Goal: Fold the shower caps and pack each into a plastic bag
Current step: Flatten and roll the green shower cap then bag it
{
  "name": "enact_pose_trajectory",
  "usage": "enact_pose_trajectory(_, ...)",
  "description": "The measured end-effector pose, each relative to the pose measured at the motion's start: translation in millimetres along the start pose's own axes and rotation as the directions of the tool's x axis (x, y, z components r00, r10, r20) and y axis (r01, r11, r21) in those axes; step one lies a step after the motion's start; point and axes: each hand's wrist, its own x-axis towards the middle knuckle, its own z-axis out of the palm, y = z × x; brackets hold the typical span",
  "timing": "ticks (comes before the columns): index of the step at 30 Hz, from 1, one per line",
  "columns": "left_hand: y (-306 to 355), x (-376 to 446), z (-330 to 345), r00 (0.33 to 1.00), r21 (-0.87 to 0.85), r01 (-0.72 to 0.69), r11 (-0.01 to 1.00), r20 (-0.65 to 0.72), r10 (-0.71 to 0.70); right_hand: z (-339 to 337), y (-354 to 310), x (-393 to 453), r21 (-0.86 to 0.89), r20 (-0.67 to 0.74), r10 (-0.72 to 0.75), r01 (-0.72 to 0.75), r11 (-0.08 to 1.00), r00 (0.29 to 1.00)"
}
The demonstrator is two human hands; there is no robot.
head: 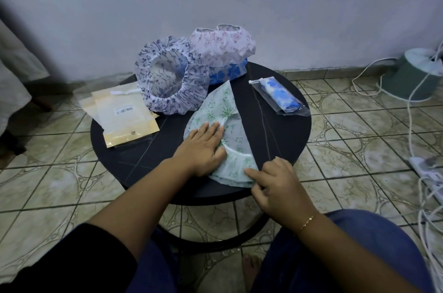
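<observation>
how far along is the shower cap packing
Done: one blue-flowered cap rolled inside a clear plastic bag. In hand: the green-patterned cap, folded flat, left hand pressing, right hand at its near corner. Left: the navy-print cap, pink-print cap and blue one beneath; empty bags wait.

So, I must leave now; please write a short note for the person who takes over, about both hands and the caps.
Left hand presses flat on the green-patterned shower cap, folded into a wedge on the round black table. Right hand pinches its near corner.
Done: one blue-flowered cap in a clear plastic bag.
Left: finish this fold, bag it; then the navy-patterned cap, pink-patterned cap and blue one beneath. Empty bags lie left.
</observation>
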Motion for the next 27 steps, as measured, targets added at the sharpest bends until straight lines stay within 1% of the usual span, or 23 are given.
enact_pose_trajectory(3,-0.4,0.7,0.7,1.000,-0.002,0.000,1.000,0.007,0.000,-4.8,1.4,-0.2,-0.003,0.045,0.002,-0.002,1.000,0.999)
enact_pose_trajectory(5,-0.6,1.4,1.3,1.000,-0.003,-0.001,1.000,0.005,0.001,-8.4,1.4,0.2,0.043,0.084,0.037,-0.041,0.998,0.996)
enact_pose_trajectory(8,-0.7,1.8,2.4,1.000,0.003,-0.001,1.000,0.005,0.001,-13.6,0.9,13.4,0.178,0.175,0.195,-0.226,0.958,0.965)
enact_pose_trajectory(9,-0.4,1.8,3.0,1.000,0.008,-0.001,1.000,0.002,0.001,-15.6,0.5,20.6,0.209,0.226,0.240,-0.288,0.934,0.944)
enact_pose_trajectory(10,-0.1,1.6,2.8,1.000,0.012,0.002,1.000,-0.001,-0.002,-17.0,-0.6,29.2,0.206,0.256,0.262,-0.317,0.926,0.931)
enact_pose_trajectory(11,0.0,1.9,3.1,1.000,0.014,0.002,1.000,-0.002,-0.002,-16.5,-1.6,38.7,0.179,0.265,0.270,-0.322,0.930,0.926)
enact_pose_trajectory(14,1.0,1.0,3.6,1.000,0.014,-0.001,1.000,-0.003,0.001,-5.6,-8.5,66.7,0.100,0.206,0.272,-0.297,0.950,0.940)
enact_pose_trajectory(16,0.9,1.6,2.7,1.000,-0.003,-0.002,1.000,0.014,0.002,7.1,-17.4,82.8,0.151,0.201,0.243,-0.275,0.949,0.949)
enact_pose_trajectory(18,-0.6,3.9,-2.3,0.998,-0.054,-0.005,0.999,0.056,0.008,19.6,-27.9,95.8,0.255,0.232,0.201,-0.259,0.932,0.952)
enact_pose_trajectory(21,-9.5,11.2,-8.0,0.994,-0.214,-0.004,0.977,0.107,0.028,30.3,-37.6,105.1,0.350,0.342,0.192,-0.314,0.883,0.920)
enact_pose_trajectory(22,-11.1,12.2,-10.7,0.993,-0.300,0.006,0.954,0.118,0.031,33.0,-38.2,107.2,0.348,0.377,0.200,-0.338,0.875,0.904)
enact_pose_trajectory(23,-14.6,14.2,-11.8,0.990,-0.427,0.033,0.904,0.139,0.029,35.8,-37.7,108.4,0.332,0.405,0.208,-0.355,0.874,0.891)
enact_pose_trajectory(24,-15.9,14.4,-13.9,0.986,-0.593,0.076,0.801,0.167,0.030,38.2,-36.7,108.7,0.301,0.436,0.216,-0.368,0.880,0.873)
enact_pose_trajectory(25,-18.5,15.1,-15.5,0.983,-0.746,0.131,0.653,0.186,0.015,39.9,-35.6,108.7,0.250,0.480,0.226,-0.379,0.891,0.848)
enact_pose_trajectory(26,-22.6,16.6,-17.0,0.984,-0.845,0.163,0.510,0.176,-0.023,40.7,-35.2,109.3,0.186,0.528,0.231,-0.377,0.907,0.817)
enact_pose_trajectory(27,-27.0,18.4,-18.6,0.985,-0.891,0.169,0.421,0.145,-0.089,41.4,-35.7,109.8,0.118,0.568,0.230,-0.355,0.927,0.790)
